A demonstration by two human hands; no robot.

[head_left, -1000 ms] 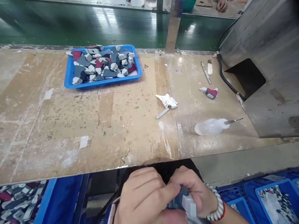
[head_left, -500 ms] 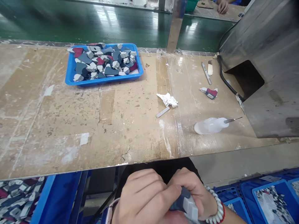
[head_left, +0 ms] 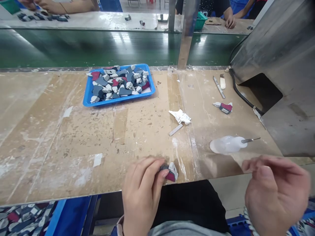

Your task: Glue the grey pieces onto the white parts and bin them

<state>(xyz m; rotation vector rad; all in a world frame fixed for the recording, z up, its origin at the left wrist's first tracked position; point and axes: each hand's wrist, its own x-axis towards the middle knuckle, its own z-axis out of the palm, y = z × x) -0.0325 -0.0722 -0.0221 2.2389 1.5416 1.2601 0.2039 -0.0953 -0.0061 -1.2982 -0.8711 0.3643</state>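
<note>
My left hand (head_left: pixel 144 188) rests at the table's near edge, fingers closed on a small grey, white and dark red foam piece (head_left: pixel 169 172) that sits on the tabletop. My right hand (head_left: pixel 275 193) hangs off the near edge to the right, fingers loosely curled and blurred, with nothing visible in it. A white squeeze bottle (head_left: pixel 227 144) with a metal needle tip lies on its side just beyond the right hand. A blue tray (head_left: pixel 86 101) full of similar foam pieces stands toward the back of the table.
A crumpled white tissue (head_left: pixel 180 116) and a small flat strip (head_left: pixel 175 129) lie mid-table. Another foam piece (head_left: pixel 224 107) and two thin tools (head_left: pixel 219 86) lie at the right, by a metal machine housing (head_left: pixel 283 65). Other people's hands show beyond the green conveyor (head_left: pixel 98 46).
Both hands were together below the table edge on a foam piece. The left hand has brought the piece up onto the table; the right hand has let go and moved right.
</note>
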